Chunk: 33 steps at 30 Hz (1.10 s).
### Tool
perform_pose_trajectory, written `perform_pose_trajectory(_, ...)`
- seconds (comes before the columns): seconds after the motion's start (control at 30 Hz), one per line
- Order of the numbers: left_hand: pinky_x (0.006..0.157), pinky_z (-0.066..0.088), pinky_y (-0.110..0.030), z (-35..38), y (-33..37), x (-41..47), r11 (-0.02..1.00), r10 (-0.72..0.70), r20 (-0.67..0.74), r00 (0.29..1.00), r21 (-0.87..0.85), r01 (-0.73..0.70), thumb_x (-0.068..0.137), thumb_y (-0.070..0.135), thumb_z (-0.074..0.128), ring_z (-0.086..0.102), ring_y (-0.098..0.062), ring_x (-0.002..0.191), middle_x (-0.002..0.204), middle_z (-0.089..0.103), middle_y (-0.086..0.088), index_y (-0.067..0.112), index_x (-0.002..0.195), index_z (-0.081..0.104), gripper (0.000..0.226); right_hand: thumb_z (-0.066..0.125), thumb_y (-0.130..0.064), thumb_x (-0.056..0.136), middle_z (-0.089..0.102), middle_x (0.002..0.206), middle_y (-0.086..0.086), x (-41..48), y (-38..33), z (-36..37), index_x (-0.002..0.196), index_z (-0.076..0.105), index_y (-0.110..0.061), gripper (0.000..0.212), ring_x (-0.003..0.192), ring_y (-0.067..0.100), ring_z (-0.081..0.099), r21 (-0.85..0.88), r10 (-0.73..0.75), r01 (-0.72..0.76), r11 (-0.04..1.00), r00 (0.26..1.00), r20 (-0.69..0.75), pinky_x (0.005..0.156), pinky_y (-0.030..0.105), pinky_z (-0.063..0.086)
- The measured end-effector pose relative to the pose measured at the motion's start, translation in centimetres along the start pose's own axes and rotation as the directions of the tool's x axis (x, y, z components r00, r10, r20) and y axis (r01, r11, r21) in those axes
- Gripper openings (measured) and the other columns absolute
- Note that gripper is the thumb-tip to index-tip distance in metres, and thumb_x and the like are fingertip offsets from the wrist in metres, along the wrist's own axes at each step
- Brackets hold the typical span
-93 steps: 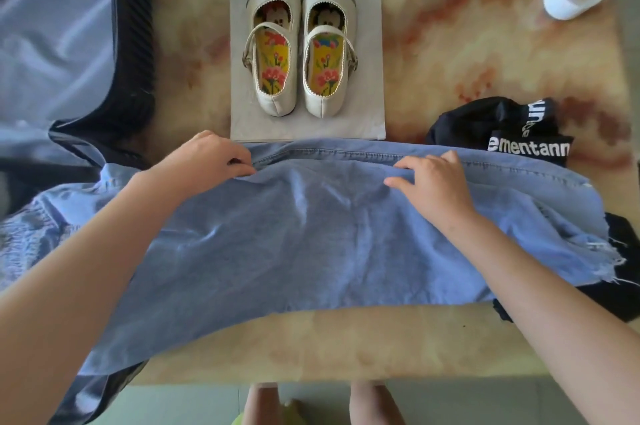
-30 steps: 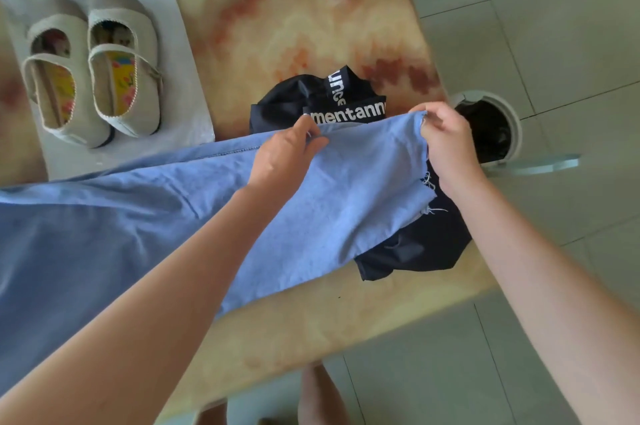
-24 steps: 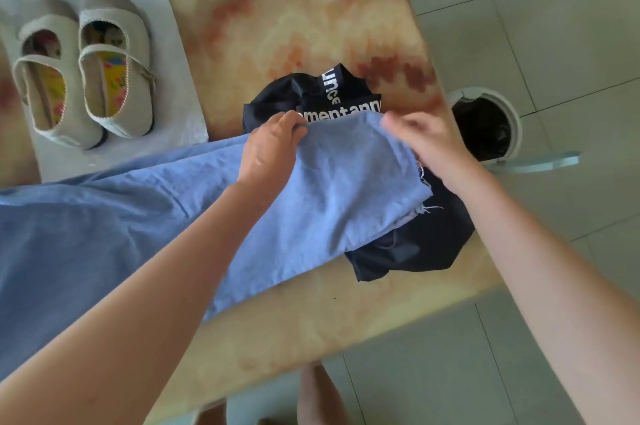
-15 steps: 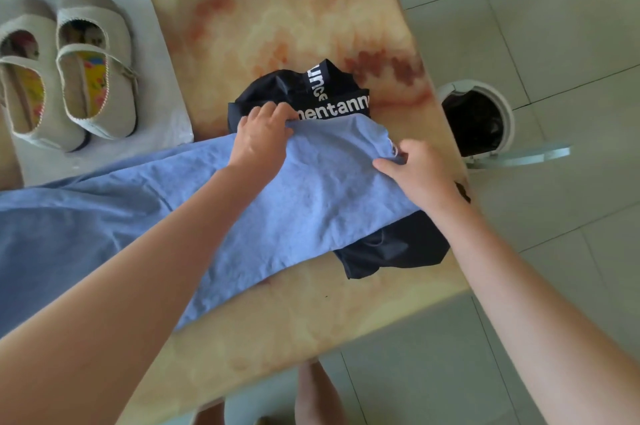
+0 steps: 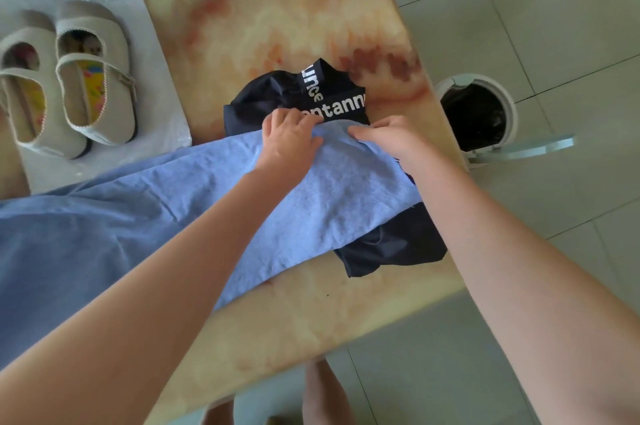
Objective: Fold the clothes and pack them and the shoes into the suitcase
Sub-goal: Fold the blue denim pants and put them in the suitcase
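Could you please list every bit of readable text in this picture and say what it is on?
"unce": white letters on the farther band of the crumpled black fabric garment.
"ntann": white letters on its nearer band, start hidden behind the left hand gripping the light blue denim garment.
No other text shows.

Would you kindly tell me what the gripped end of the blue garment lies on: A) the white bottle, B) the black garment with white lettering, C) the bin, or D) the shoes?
B: the blue garment, its end gripped by the left hand and right hand, drapes over the black garment.
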<state>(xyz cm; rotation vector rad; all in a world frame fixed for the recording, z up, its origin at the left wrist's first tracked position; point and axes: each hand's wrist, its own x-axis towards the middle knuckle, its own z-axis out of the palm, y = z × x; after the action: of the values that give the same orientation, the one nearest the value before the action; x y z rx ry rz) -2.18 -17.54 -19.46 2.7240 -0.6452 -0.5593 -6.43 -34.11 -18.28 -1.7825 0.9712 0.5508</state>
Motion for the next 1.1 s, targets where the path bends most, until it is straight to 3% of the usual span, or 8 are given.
perform_pose_trajectory(0.17, 0.11, 0.007, -0.032, -0.3, -0.2, 0.8, 0.99, -0.007, -0.03, 1.0, -0.141, 0.002, 0.09, 0.01, 0.06, 0.046, -0.024, 0.116, 0.119, 0.05, -0.007, 0.021, 0.125, 0.059, 0.036, 0.069, -0.025, 0.087, 0.052, 0.077, -0.009, 0.5, 1.1, 0.0, 0.092, 0.055, -0.013, 0.02, 0.067, 0.005, 0.049, 0.01, -0.244, 0.25, 0.968, 0.951, -0.19, 0.059, 0.016, 0.039)
perform_pose_trajectory(0.3, 0.095, 0.012, -0.024, -0.8, -0.2, 0.5, 0.98, 0.023, -0.101, 0.995, -0.192, -0.042, 0.086, 0.004, 0.062, 0.049, -0.022, 0.105, 0.106, 0.053, -0.004, 0.017, 0.109, 0.068, 0.027, 0.056, -0.027, 0.095, 0.052, 0.069, -0.006, -0.2, 1.2, 0.0, 0.081, 0.052, -0.016, 0.018, 0.062, 0.008, 0.049, 0.035, -0.394, 0.43, 0.902, 0.854, -0.339, 0.064, 0.029, 0.045)
perform_pose_trajectory(0.47, 0.089, 0.018, -0.023, -1.5, -0.1, -0.1, 0.943, 0.069, -0.198, 0.978, -0.306, -0.128, 0.082, 0.004, 0.065, 0.058, -0.019, 0.094, 0.09, 0.066, 0.007, 0.02, 0.092, 0.068, 0.019, 0.038, -0.063, 0.09, 0.059, 0.123, -0.004, -2.7, 0.5, -1.2, 0.125, 0.056, -0.021, 0.058, 0.115, 0.006, 0.053, 0.061, -0.444, 0.441, 0.895, 0.894, 0.052, 0.103, 0.028, 0.038)
perform_pose_trajectory(0.57, 0.102, 0.036, -0.039, -1.7, -0.4, -0.2, 0.876, 0.008, -0.064, 0.998, -0.48, -0.038, 0.087, 0.018, 0.063, 0.061, -0.019, 0.094, 0.088, 0.065, 0.01, 0.02, 0.098, 0.065, 0.012, 0.034, -0.086, 0.073, 0.064, 0.115, -0.02, -3.7, 0.1, -2.3, 0.121, 0.061, -0.035, 0.075, 0.11, 0.0, 0.058, 0.1, -0.434, 0.423, 0.901, 0.869, 0.239, 0.102, 0.031, 0.042)
perform_pose_trajectory(0.67, 0.098, 0.04, -0.046, -1.7, -0.3, 0.0, 0.844, -0.061, -0.026, 0.998, -0.535, 0.038, 0.088, 0.024, 0.064, 0.06, -0.02, 0.093, 0.085, 0.063, 0.01, 0.026, 0.09, 0.061, 0.004, 0.073, -0.056, 0.071, 0.066, 0.089, -0.003, -3.8, 0.0, -1.9, 0.111, 0.063, -0.014, 0.06, 0.08, 0.005, 0.06, -0.006, -0.441, 0.45, 0.893, 0.877, 0.193, 0.073, 0.017, 0.045)
perform_pose_trajectory(0.73, 0.099, 0.04, -0.044, -1.7, 0.0, 0.0, 0.844, -0.087, -0.022, 0.996, -0.532, 0.062, 0.088, 0.023, 0.064, 0.06, -0.019, 0.094, 0.085, 0.062, 0.01, 0.026, 0.09, 0.061, 0.005, 0.069, -0.023, 0.086, 0.046, 0.064, 0.016, -3.9, 0.3, -1.1, 0.083, 0.057, 0.006, 0.031, 0.058, 0.007, 0.045, 0.007, -0.459, 0.459, 0.888, 0.888, -0.028, 0.055, 0.015, 0.034)
perform_pose_trajectory(0.8, 0.1, 0.04, -0.042, -1.7, 0.3, -0.2, 0.839, -0.105, -0.02, 0.994, -0.539, 0.078, 0.089, 0.019, 0.062, 0.06, -0.019, 0.097, 0.087, 0.062, 0.01, 0.021, 0.097, 0.065, 0.009, 0.057, -0.013, 0.093, 0.026, 0.054, 0.005, -3.8, 0.7, -0.4, 0.062, 0.038, -0.003, 0.037, 0.048, 0.005, 0.026, 0.013, -0.455, 0.464, 0.886, 0.874, -0.168, 0.05, 0.021, 0.024)
perform_pose_trajectory(1.1, 0.091, 0.031, -0.016, -2.5, 0.3, -2.9, 0.834, -0.143, -0.217, 0.966, -0.552, -0.001, 0.088, 0.004, 0.059, 0.049, -0.02, 0.111, 0.111, 0.061, -0.003, 0.012, 0.118, 0.058, 0.031, 0.078, -0.022, 0.078, 0.068, 0.097, 0.022, -5.1, 2.1, -1.9, 0.097, 0.065, 0.002, 0.034, 0.088, 0.032, 0.068, 0.031, -0.22, 0.219, 0.975, 0.974, 0.048, 0.083, 0.046, 0.054)
